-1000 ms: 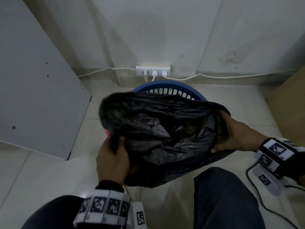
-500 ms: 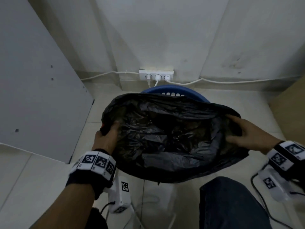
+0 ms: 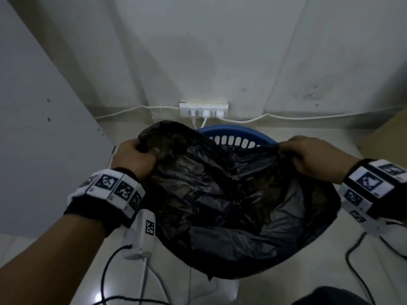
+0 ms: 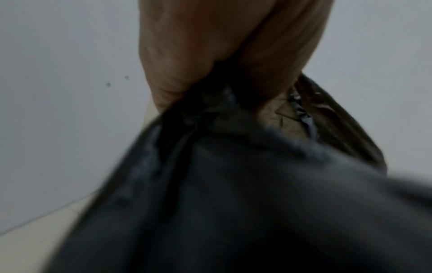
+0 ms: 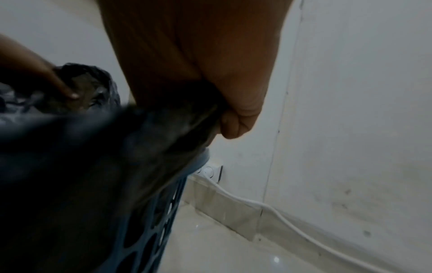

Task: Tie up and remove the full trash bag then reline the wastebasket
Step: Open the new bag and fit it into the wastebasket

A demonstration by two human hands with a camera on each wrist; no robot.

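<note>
A black trash bag (image 3: 231,199) hangs open-mouthed over a blue slotted wastebasket (image 3: 236,134), hiding all but the basket's far rim. My left hand (image 3: 134,159) grips the bag's rim at its far left corner, fingers curled round bunched plastic (image 4: 210,114). My right hand (image 3: 308,157) grips the rim at the far right, where the right wrist view shows black plastic (image 5: 182,118) bunched in its fist above the basket's blue wall (image 5: 163,218). The bag's mouth is stretched between both hands.
A white power strip (image 3: 203,110) with plugged white cables sits at the wall base behind the basket. A grey panel (image 3: 44,128) leans at the left. Black and white cables (image 3: 145,280) trail on the tiled floor near me. My knee (image 3: 330,298) is at the bottom right.
Both hands have slid along the bag's rim towards the far side and now grip it higher up. The mouth is spread wider over the basket.
</note>
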